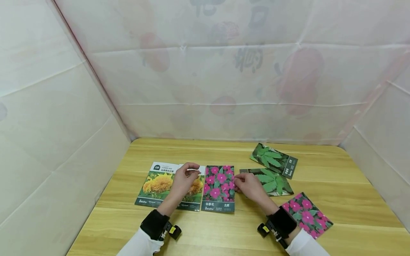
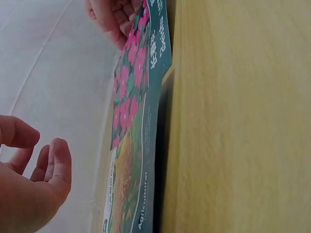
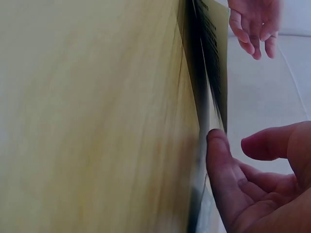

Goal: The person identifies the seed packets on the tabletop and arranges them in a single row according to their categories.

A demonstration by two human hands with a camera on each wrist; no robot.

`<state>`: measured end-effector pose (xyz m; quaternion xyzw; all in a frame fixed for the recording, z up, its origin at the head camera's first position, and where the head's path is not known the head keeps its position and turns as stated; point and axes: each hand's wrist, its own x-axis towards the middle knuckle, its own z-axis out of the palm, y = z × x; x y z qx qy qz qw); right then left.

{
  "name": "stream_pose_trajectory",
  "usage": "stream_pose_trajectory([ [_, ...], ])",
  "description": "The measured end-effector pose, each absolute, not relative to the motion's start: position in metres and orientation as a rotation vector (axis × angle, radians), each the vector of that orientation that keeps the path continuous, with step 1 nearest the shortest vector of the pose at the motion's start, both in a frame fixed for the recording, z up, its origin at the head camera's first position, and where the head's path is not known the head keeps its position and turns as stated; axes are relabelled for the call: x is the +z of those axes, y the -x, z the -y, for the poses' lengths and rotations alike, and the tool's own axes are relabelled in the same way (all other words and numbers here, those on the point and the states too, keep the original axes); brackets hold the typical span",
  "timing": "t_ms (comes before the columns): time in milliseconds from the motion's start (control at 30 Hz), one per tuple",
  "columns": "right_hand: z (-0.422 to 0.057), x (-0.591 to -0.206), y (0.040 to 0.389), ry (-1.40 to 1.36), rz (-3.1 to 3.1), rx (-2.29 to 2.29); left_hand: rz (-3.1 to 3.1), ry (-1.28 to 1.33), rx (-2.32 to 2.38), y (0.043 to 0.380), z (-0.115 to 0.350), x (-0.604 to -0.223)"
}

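Note:
Two flower seed packets with yellow blooms, a left one (image 1: pixel 158 185) and a right one (image 1: pixel 194 188), lie side by side on the table. Against them on the right is a packet with pink flowers (image 1: pixel 219 186), its lower edge slightly off the wood. My left hand (image 1: pixel 184 181) hovers over the yellow packets, fingers loosely bent, nothing between them. At the pink packet's right edge, my right hand (image 1: pixel 251 186) touches with its fingertips. The right wrist view shows thumb (image 3: pixel 262 144) and forefinger (image 3: pixel 221 160) apart, the finger against the packet edge.
Right of my right hand lie two green-leaf packets, an upper one (image 1: pixel 272 160) overlapping a lower one (image 1: pixel 272 183). Another pink-flower packet (image 1: pixel 309 217) lies tilted beside my right wrist. Pale sheet walls (image 1: pixel 205 89) enclose the wooden table (image 1: pixel 208 234) at back and sides.

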<state>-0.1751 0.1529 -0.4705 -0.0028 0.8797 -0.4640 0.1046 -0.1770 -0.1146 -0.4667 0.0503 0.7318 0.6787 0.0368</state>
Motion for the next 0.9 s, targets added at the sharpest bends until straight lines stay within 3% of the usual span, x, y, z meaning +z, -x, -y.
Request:
stream_pose_trajectory([
  [400, -0.157, -0.461, 0.165, 0.135, -2.762, -1.149, -2.268, -0.139, 2.059, 0.177, 0.115, -0.466],
  [667, -0.182, -0.429, 0.153, 0.373, -3.052, -0.650, -2.369, -0.126, 2.013, 0.177, 0.119, -0.460],
  [900, -0.221, -0.436, 0.157, 0.494, -3.131, -0.302, -2.463, -0.327, 1.999, 0.179, 0.119, -0.463],
])
